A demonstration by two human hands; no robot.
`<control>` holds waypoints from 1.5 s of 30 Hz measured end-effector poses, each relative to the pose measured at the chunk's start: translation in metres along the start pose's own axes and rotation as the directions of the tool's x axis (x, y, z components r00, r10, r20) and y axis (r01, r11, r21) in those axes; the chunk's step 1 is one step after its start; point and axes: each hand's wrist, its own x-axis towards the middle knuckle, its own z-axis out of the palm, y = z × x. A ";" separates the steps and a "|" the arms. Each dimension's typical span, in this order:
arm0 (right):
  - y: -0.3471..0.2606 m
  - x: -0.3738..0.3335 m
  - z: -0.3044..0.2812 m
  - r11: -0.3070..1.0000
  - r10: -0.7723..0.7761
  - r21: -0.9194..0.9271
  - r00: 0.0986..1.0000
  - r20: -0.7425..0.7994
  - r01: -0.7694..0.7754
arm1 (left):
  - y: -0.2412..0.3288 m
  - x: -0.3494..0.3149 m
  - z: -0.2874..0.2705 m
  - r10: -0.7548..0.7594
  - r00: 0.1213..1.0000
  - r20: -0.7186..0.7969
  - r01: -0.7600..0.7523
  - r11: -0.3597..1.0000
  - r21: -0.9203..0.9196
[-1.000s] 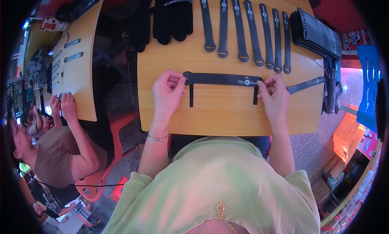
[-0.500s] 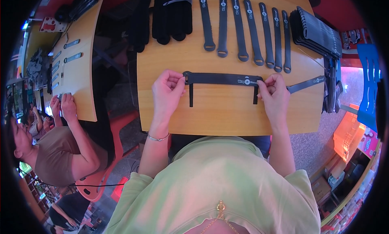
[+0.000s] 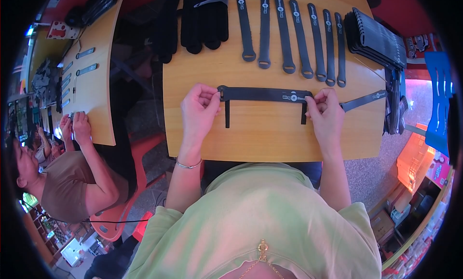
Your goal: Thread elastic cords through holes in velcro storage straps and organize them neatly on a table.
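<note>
The left hand [image 3: 198, 106] and right hand [image 3: 329, 107] pinch opposite ends of the strap [image 3: 260, 93], fully closed. Uneven pull could free one end, skewing it against the black strips [image 3: 227, 115].

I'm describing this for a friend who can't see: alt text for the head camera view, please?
A person's left hand and right hand hold a long, flat, dark strap by its ends at a light-brown wooden table. Beyond lie seven dark grey straps in a row, between black bundles and a dark folded stack.
</note>
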 end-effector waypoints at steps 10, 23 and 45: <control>0.000 -0.001 0.003 1.000 -0.017 -0.024 1.000 -0.007 0.017 | -0.001 -0.001 0.003 0.024 0.999 -0.027 -0.023 0.999 0.030; 0.003 -0.001 0.002 0.998 -0.068 -0.009 0.997 -0.022 0.068 | -0.009 -0.001 0.003 0.180 0.982 -0.047 -0.174 0.978 0.112; 0.010 -0.007 -0.098 0.817 -0.238 -0.423 0.897 0.373 0.392 | 0.051 -0.068 0.043 0.334 0.854 0.398 -0.369 0.929 0.013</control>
